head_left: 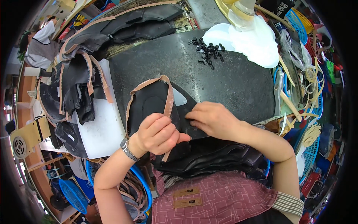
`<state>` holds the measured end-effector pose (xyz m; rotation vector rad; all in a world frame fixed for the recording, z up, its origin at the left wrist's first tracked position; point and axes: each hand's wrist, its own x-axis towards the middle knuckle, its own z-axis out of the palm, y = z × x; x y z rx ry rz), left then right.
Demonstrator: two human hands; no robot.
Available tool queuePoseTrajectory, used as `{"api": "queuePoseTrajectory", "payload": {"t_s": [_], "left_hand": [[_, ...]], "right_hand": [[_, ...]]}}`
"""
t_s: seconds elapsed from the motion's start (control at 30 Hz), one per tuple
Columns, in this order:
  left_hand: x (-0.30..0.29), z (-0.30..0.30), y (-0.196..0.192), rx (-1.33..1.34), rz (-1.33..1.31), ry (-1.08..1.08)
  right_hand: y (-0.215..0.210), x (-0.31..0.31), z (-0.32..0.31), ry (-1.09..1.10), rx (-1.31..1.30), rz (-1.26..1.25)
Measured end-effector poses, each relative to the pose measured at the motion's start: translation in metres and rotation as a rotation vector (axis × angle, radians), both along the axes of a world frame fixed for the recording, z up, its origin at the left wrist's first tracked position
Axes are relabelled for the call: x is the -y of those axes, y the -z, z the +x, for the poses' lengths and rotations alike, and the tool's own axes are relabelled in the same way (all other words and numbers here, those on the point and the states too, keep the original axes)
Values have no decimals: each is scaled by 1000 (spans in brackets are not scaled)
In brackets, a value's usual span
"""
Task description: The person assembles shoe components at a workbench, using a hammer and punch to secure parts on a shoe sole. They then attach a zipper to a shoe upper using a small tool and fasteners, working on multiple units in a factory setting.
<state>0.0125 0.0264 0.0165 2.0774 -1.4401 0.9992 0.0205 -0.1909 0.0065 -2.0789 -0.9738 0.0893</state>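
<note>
Boot upper (147, 99), black with a tan sawtooth-edged strip (169, 99) around its rim, lies at the near side of the dark bench (238, 89), partly under the left hand. Its long axis runs toward and away from the wearer, and its rounded end points away, leaning slightly left.

The left hand (158, 135) is curled closed over the strip, pinching it, with one digit sticking out to the right. The right hand (213, 118) has thumb and fingertips drawn together at the dark material beside it; whether they nip an edge I cannot tell.

Lower left, a round blue tub (148, 192) holds curved tan-edged pieces (126, 186). Left of it, a small blue basket (72, 196) sits tilted. On the right, a blue lattice basket (311, 160) carries a bundle of cream strips (311, 135). Farther off, another blue basket (297, 24) stands beside a yellow one (304, 19); their contents are unclear.
</note>
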Motion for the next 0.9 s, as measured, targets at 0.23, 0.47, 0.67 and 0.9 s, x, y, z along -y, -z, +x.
{"api": "queuePoseTrajectory", "payload": {"t_s": [0.23,0.47,0.67,0.9], "left_hand": [[2,6,3,-37,-97,82],[10,8,-5,-11,-116,133],[23,-8,-15,-98,299,-22],[23,-4,-14,-930,250,-197]], "right_hand": [[-25,-24,10,10,-514,-145],[-30,-35,27,-5,-960,-195],[-29,-6,6,330,-786,-107],[-8,7,-28,201,-57,-33]]}}
